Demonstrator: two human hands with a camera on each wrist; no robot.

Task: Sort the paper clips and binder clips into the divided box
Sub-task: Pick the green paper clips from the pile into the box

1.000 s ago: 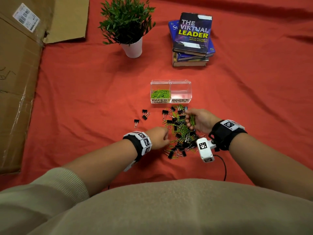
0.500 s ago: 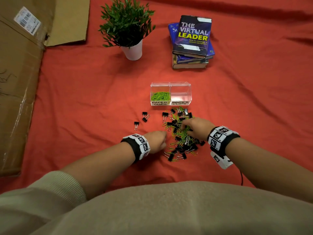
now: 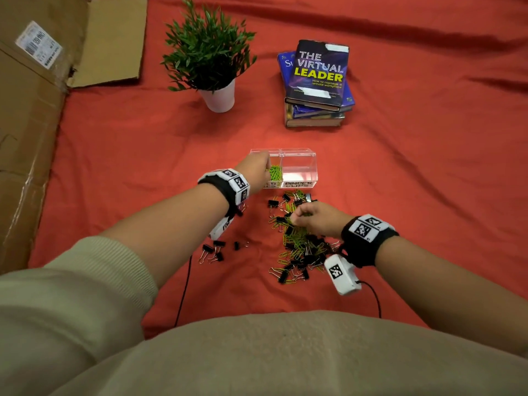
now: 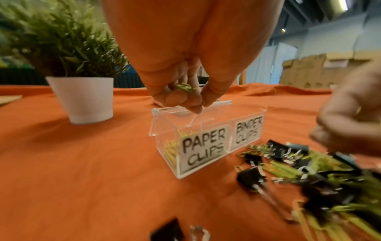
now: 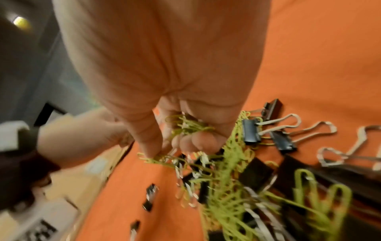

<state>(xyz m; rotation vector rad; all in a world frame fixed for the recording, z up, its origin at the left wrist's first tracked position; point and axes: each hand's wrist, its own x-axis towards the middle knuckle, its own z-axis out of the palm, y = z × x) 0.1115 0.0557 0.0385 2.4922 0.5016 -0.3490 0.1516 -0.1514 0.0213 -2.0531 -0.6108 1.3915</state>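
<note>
A clear divided box (image 3: 300, 164) (image 4: 208, 140) stands on the red cloth, labelled PAPER CLIPS on its left half and BINDER CLIPS on its right. Green paper clips (image 3: 275, 172) lie in the left half. My left hand (image 3: 254, 170) (image 4: 185, 97) hovers over that left half, its curled fingers holding green paper clips (image 4: 183, 87). A mixed pile of green paper clips and black binder clips (image 3: 300, 241) (image 5: 237, 187) lies in front of the box. My right hand (image 3: 311, 217) (image 5: 185, 138) is down on the pile, gripping a bunch of green paper clips (image 5: 185, 125).
A few black binder clips (image 3: 215, 250) lie apart, left of the pile. A potted plant (image 3: 211, 61) and a stack of books (image 3: 317, 84) stand beyond the box. Flattened cardboard (image 3: 31, 115) borders the cloth on the left. A black cable (image 3: 185, 284) runs under my left forearm.
My left hand has left the pile's left edge and moved forward to the box's paper-clip half. My right hand stays on the pile, gathering green clips.
</note>
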